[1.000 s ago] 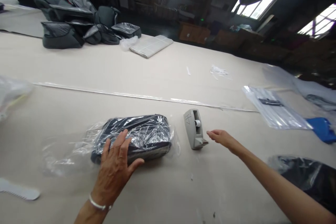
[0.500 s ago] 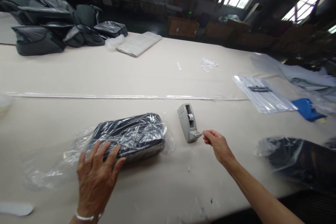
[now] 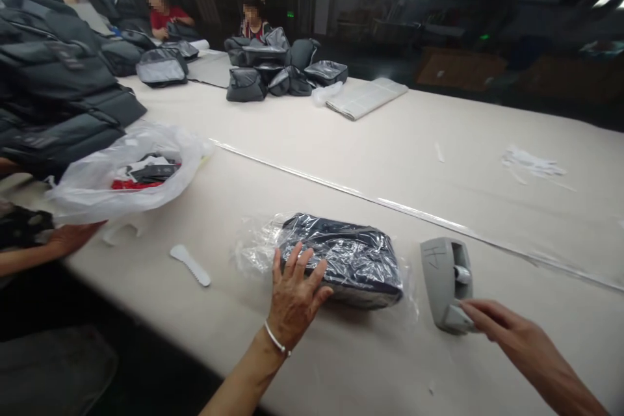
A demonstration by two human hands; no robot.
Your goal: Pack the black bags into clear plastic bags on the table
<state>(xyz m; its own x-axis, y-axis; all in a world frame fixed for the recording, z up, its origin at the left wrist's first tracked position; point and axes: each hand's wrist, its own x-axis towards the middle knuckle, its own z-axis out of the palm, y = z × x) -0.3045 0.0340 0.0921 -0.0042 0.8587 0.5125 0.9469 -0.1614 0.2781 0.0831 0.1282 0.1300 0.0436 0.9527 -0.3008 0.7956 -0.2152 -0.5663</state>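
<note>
A dark bag in clear plastic wrapping lies on the table. Across its near left side rests my left hand, fingers spread on the plastic, with a bracelet at the wrist. Loose plastic trails off the bag's left end. To the right of the bag stands a grey tape dispenser with marks on its side and a small roll inside. My right hand is closed in a pinch at the dispenser's cutting end, on the tape; the tape itself hardly shows.
A white plastic tool lies left of my hand. Beyond it are a plastic-lined container of small items, a co-worker's hand and piled dark bags. More bags, a folded sheet and white strips lie farther back.
The view has swung left, bringing the container, the bag pile and other people into sight. My left hand stays on the wrapped bag; my right hand is still pinched at the dispenser, now nearer its cutter.
</note>
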